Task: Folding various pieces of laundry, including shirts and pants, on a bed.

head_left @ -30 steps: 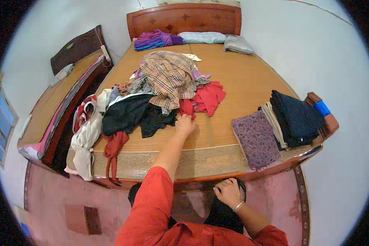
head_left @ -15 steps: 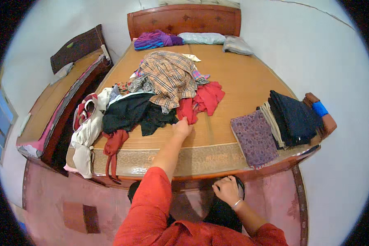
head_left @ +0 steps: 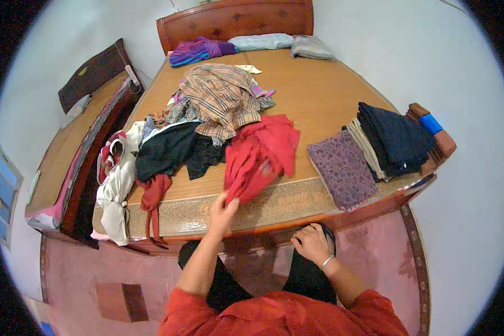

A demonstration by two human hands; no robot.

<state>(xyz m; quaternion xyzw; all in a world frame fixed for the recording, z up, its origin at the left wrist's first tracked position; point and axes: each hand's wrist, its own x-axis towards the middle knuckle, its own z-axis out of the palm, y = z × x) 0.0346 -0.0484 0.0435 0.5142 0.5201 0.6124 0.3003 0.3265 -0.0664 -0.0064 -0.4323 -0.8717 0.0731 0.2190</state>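
Note:
My left hand [head_left: 224,211] is closed on the near edge of a crumpled red garment [head_left: 263,148]. The garment stretches from the bed's front edge back to the clothes pile, partly blurred by motion. A tan plaid shirt [head_left: 215,98] tops the pile, beside the red cloth's far end. Left of the red garment lie black clothes [head_left: 165,151]. My right hand [head_left: 312,243], with a pale band at the wrist, rests on my right knee with its fingers curled; no object shows in it.
Folded clothes stand at the bed's right: a purple patterned piece [head_left: 343,168], beige and dark navy ones [head_left: 395,140], and a brown-and-blue roll [head_left: 434,129]. White clothes [head_left: 117,179] and a rust-red strappy piece [head_left: 154,196] hang at the front left. Pillows [head_left: 260,42] lie by the headboard [head_left: 238,21].
My left hand has drawn the red garment nearer and slightly left, spreading it out from beside the plaid shirt. The right hand stays on the knee. The view has shifted slightly.

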